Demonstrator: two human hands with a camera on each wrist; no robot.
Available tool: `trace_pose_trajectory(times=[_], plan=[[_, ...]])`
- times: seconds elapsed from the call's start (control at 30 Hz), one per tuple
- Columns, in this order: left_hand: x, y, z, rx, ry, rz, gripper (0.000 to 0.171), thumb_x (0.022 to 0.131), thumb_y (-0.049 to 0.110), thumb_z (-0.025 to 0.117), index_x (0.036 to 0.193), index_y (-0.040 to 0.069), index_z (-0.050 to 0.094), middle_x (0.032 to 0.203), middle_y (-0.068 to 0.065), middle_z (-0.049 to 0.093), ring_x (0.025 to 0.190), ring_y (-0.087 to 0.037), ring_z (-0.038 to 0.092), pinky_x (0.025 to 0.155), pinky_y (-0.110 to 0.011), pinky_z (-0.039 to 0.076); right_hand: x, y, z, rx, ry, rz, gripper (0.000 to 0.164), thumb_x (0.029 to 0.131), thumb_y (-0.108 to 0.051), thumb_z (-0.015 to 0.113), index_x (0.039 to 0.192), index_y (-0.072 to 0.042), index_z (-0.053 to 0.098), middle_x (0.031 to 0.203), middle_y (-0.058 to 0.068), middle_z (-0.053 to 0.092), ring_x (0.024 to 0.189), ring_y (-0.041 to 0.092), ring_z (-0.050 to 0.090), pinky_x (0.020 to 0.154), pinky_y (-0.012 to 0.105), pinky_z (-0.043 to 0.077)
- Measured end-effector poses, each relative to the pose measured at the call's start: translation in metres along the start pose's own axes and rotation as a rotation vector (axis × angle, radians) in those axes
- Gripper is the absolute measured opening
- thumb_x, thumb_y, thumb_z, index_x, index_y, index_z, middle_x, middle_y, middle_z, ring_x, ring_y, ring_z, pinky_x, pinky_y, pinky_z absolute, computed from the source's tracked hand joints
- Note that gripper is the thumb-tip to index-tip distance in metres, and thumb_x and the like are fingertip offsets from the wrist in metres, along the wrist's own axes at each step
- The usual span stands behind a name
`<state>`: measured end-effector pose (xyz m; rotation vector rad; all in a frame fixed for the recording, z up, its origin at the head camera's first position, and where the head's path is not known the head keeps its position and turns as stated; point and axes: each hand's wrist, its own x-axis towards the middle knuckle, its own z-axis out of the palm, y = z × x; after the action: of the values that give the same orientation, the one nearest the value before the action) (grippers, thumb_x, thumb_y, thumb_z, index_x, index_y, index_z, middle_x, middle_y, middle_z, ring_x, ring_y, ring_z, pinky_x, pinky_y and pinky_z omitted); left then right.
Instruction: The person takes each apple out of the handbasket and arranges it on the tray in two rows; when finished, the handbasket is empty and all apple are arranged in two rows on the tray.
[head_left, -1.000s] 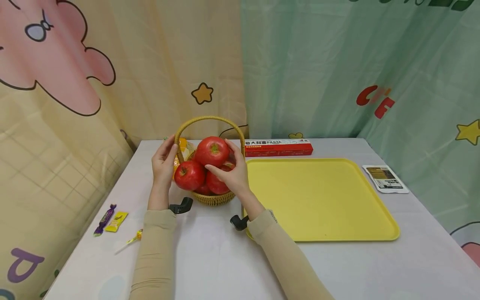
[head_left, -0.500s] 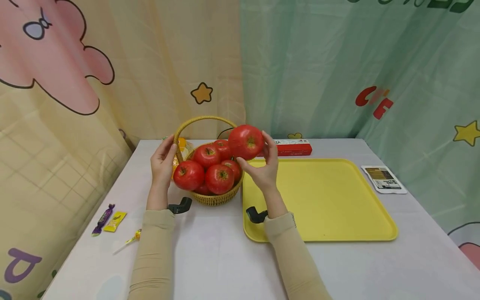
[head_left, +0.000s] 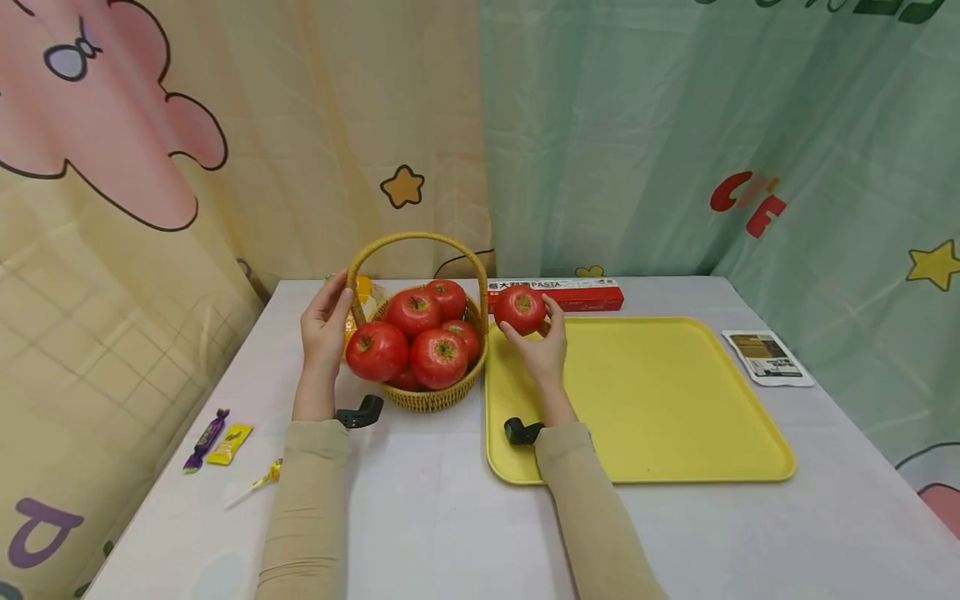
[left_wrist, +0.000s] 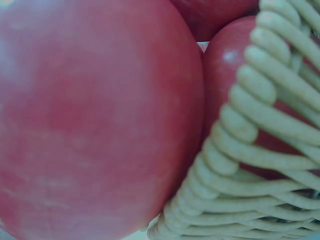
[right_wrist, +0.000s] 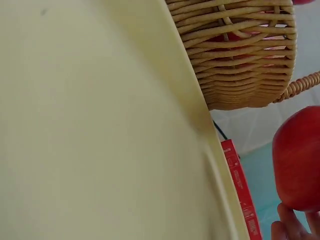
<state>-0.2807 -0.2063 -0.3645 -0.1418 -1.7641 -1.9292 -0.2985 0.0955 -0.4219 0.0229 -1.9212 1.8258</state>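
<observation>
My right hand (head_left: 546,350) pinches a red apple (head_left: 519,309) between thumb and fingers, over the far left corner of the yellow tray (head_left: 645,400). The right wrist view has this apple (right_wrist: 300,160) at its right edge, fingertips against it. My left hand (head_left: 321,333) grips the left side of the arched handle (head_left: 417,236) of a wicker basket (head_left: 427,402). Several red apples (head_left: 438,358) fill the basket, and one apple (head_left: 377,352) bulges over its left rim. That apple (left_wrist: 100,120) takes up most of the left wrist view, next to the weave (left_wrist: 245,185).
A red pasta box (head_left: 592,295) lies behind the tray. Right of the tray is a flat white packet (head_left: 768,358). A purple-wrapped candy (head_left: 206,440), a yellow candy (head_left: 230,444) and a lollipop (head_left: 262,481) lie at left. An orange-yellow package (head_left: 365,292) is partly hidden behind the basket.
My right hand has lifted the top apple off the pile, carried it right out of the basket and lowered it toward the tray. The left hand stays at the handle.
</observation>
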Motion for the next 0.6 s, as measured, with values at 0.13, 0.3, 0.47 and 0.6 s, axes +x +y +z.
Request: trace_pose_trajectory(times=[0.13, 0.3, 0.47, 0.6], plan=[[0.001, -0.002, -0.001, -0.005, 0.011, -0.004, 0.037, 0.095, 0.013, 0.056, 0.131, 0.005, 0.055, 0.119, 0.001, 0.058, 0.112, -0.014, 0.052, 0.095, -0.022, 0.045, 0.002, 0.024, 0.004, -0.06, 0.014, 0.047, 0.077, 0.07, -0.021, 0.084, 0.135, -0.012, 0.042, 0.13, 0.012, 0.048, 0.112, 0.029, 0.051, 0.095, 0.041, 0.047], [0.001, 0.001, -0.003, -0.003, 0.01, -0.007, 0.037, 0.095, 0.011, 0.056, 0.131, 0.005, 0.055, 0.119, 0.001, 0.058, 0.11, -0.013, 0.052, 0.094, -0.022, 0.045, 0.004, 0.039, 0.007, -0.109, -0.01, 0.122, 0.078, 0.07, -0.019, 0.084, 0.136, -0.012, 0.043, 0.133, 0.012, 0.047, 0.116, 0.028, 0.048, 0.098, 0.04, 0.044], [0.0, 0.002, -0.001, 0.0, 0.004, -0.002, 0.038, 0.095, 0.014, 0.056, 0.132, 0.006, 0.055, 0.122, -0.002, 0.057, 0.114, -0.014, 0.051, 0.096, -0.023, 0.044, 0.007, 0.042, 0.005, -0.162, -0.073, 0.149, 0.081, 0.073, -0.026, 0.081, 0.142, -0.015, 0.039, 0.139, 0.012, 0.044, 0.121, 0.028, 0.045, 0.101, 0.042, 0.041], [-0.001, 0.002, 0.001, 0.007, -0.001, -0.009, 0.038, 0.095, 0.014, 0.055, 0.133, 0.007, 0.054, 0.125, -0.004, 0.055, 0.116, -0.016, 0.05, 0.097, -0.025, 0.044, 0.009, 0.039, 0.002, -0.223, -0.125, 0.188, 0.085, 0.076, -0.033, 0.079, 0.146, -0.017, 0.033, 0.142, 0.013, 0.04, 0.126, 0.029, 0.041, 0.104, 0.044, 0.037]])
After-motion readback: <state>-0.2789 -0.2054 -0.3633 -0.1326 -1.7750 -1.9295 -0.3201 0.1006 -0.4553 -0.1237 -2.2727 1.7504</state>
